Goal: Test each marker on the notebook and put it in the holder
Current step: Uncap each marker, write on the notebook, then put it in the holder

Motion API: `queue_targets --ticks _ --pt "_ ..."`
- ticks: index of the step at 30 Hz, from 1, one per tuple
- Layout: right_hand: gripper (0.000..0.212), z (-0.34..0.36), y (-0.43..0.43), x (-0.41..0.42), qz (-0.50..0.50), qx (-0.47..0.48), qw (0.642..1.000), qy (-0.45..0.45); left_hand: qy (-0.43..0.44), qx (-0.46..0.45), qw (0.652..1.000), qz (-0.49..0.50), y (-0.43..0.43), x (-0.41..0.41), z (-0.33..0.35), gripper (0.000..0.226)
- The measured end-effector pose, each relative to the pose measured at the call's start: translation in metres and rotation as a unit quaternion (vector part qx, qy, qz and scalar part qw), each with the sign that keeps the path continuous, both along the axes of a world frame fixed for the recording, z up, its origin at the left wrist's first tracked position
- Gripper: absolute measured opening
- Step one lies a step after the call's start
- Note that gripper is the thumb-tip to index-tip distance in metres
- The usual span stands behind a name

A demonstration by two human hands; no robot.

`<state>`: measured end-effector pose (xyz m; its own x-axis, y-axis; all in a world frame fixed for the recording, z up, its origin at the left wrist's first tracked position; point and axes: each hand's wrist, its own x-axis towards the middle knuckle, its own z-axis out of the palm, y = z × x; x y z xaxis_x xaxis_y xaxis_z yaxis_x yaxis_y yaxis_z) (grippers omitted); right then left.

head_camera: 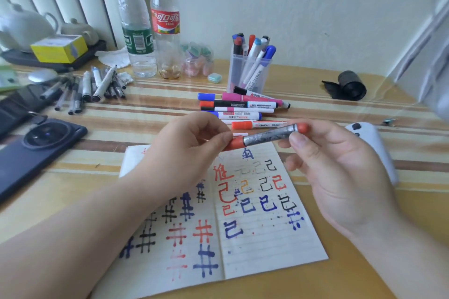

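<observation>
Silver-barrelled marker (268, 136) w/ red cap is hovering over notebook (255, 201); left hand (192, 145) is pinching cap end, right hand (340, 167) is gripping far end. Holder (250, 73) is standing far side, loose markers (243, 108) near it.

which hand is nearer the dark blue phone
Left. The left hand, gripping the marker, is right of the phone; the right hand, at its other end, is farther right.
</observation>
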<state>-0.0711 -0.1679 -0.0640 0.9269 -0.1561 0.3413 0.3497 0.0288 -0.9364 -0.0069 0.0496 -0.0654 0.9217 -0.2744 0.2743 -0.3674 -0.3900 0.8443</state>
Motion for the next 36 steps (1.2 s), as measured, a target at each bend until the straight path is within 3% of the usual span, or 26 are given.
queue_targets --ticks 4,8,11,14,19,24,28,32,36 --pt "0.012 0.017 0.009 -0.008 -0.032 -0.091 0.994 -0.05 -0.02 -0.032 0.999 0.022 -0.002 -0.002 0.002 0.009" --pt "0.022 0.022 0.025 -0.009 -0.013 -0.18 0.981 -0.074 -0.023 -0.118 0.992 0.024 -0.002 -0.003 0.007 0.011" --pt "0.027 0.029 0.029 0.003 -0.017 -0.243 0.968 -0.065 -0.045 -0.12 0.991 0.031 -0.002 -0.002 0.007 0.012" --pt "0.025 0.044 0.027 0.017 -0.01 -0.264 0.964 -0.043 -0.063 -0.101 0.992 0.04 -0.002 0.0 0.004 0.012" --pt "0.022 0.09 0.017 0.07 -0.094 -0.219 0.966 -0.104 -0.082 -0.09 0.991 0.052 -0.002 0.001 0.001 0.013" --pt "0.015 0.129 -0.002 0.149 -0.203 -0.252 0.928 -0.183 -0.071 -0.071 0.994 0.044 -0.003 0.003 -0.002 0.013" --pt "0.014 0.142 -0.002 0.199 -0.232 -0.279 0.91 -0.201 -0.057 -0.049 0.997 0.019 -0.005 0.003 -0.002 0.015" --pt "0.018 0.131 0.007 0.227 -0.234 -0.341 0.892 -0.183 -0.066 -0.031 0.997 0.019 -0.005 0.005 -0.002 0.012" --pt "0.02 0.106 0.011 0.235 -0.22 -0.534 0.815 -0.039 -0.077 -0.021 0.996 0.028 -0.004 0.007 -0.004 0.012"
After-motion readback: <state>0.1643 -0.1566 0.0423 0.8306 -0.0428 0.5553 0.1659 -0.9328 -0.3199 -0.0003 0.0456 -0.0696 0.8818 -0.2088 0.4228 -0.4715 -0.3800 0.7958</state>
